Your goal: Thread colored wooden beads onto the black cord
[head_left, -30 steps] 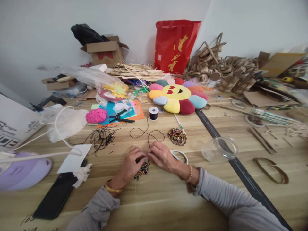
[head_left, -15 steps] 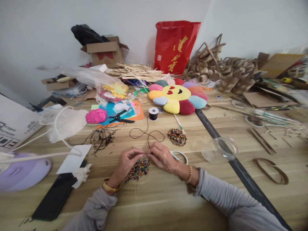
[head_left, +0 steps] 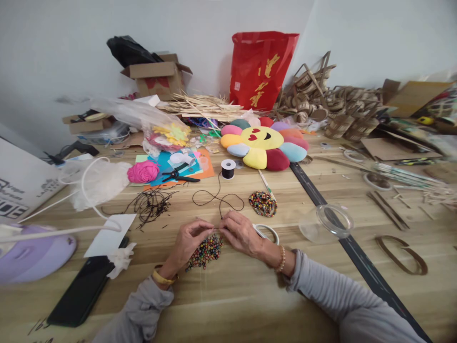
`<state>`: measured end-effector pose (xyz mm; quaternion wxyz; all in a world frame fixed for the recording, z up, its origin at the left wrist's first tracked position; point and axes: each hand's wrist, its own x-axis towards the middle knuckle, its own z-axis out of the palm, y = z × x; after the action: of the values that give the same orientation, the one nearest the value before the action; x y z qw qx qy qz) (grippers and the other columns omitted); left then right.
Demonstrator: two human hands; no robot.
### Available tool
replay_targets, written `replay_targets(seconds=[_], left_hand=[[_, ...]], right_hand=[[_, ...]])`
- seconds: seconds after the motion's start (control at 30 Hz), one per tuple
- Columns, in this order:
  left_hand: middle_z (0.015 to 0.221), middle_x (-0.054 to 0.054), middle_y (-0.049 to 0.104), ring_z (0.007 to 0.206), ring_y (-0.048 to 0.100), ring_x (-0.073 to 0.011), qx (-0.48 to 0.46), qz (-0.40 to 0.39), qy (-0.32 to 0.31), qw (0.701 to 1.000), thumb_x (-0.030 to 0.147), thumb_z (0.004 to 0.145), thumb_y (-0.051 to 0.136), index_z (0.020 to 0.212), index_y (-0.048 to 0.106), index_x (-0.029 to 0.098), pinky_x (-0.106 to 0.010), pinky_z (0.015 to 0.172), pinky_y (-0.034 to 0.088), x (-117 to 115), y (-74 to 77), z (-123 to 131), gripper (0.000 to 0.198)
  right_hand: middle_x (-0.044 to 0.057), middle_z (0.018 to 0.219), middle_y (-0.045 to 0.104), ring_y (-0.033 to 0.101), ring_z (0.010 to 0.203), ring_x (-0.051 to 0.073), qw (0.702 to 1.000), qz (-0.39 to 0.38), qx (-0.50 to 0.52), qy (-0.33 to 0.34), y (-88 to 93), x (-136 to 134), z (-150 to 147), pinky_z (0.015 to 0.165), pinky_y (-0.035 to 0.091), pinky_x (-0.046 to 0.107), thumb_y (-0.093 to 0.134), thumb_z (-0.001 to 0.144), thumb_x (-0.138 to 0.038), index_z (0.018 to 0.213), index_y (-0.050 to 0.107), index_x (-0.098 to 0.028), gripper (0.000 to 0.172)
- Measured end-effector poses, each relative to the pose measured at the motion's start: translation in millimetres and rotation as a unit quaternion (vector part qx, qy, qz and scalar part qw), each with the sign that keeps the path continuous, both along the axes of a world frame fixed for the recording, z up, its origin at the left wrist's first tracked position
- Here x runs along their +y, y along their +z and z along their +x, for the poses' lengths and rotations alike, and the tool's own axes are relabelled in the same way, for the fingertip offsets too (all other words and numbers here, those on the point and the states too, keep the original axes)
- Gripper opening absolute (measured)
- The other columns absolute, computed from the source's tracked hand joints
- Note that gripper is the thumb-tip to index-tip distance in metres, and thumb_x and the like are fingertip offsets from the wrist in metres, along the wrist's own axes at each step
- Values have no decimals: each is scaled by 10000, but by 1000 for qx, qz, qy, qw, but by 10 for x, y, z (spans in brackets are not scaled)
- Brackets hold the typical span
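Both my hands meet fingertip to fingertip above a pile of small multicoloured beads (head_left: 209, 251). My left hand (head_left: 193, 240) is closed in a pinch, and my right hand (head_left: 243, 233) is pinched too. A short, thin stretch of cord spans the small gap between their fingertips; whether a bead sits on it is too small to tell. From my right fingers, the black cord (head_left: 232, 194) loops back over the table towards a white-ended spool (head_left: 228, 169). Beyond my right hand lies a coil of strung beads (head_left: 263, 204). White-handled scissors (head_left: 271, 233) lie partly behind that hand.
A tangle of black cord (head_left: 153, 205), pliers (head_left: 178, 177) and pink yarn (head_left: 143, 171) lie left of the spool. A phone (head_left: 80, 295) rests at the left. To the right are a clear plastic container (head_left: 335, 221) and a dark strip (head_left: 364, 267). A flower cushion (head_left: 264, 138) sits behind.
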<state>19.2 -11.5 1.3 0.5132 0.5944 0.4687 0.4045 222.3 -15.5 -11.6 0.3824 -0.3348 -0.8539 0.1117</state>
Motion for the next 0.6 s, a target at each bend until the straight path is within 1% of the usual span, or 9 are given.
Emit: replay_targets(seconds=[0.37,0.6], left_hand=[[733,-47,734,693,666,-173,4,-3,-2,1000,239,690,732,740,747,147,-252,678,522,-2,9,10,106],[737,-50,722,695,658,-176,18,7,-7,1000,243,699,730,741,746,146,-256,674,515,-3,8,15,107]], right_hand=[[74,875,570,519,798,195,1000,-7,0,4,-19,3,1,689,455,313,458,990,-209,917,548,-188,118],[75,863,573,519,784,193,1000,-8,3,9,3,1,-7,676,456,311,449,996,-218,900,545,-187,139]])
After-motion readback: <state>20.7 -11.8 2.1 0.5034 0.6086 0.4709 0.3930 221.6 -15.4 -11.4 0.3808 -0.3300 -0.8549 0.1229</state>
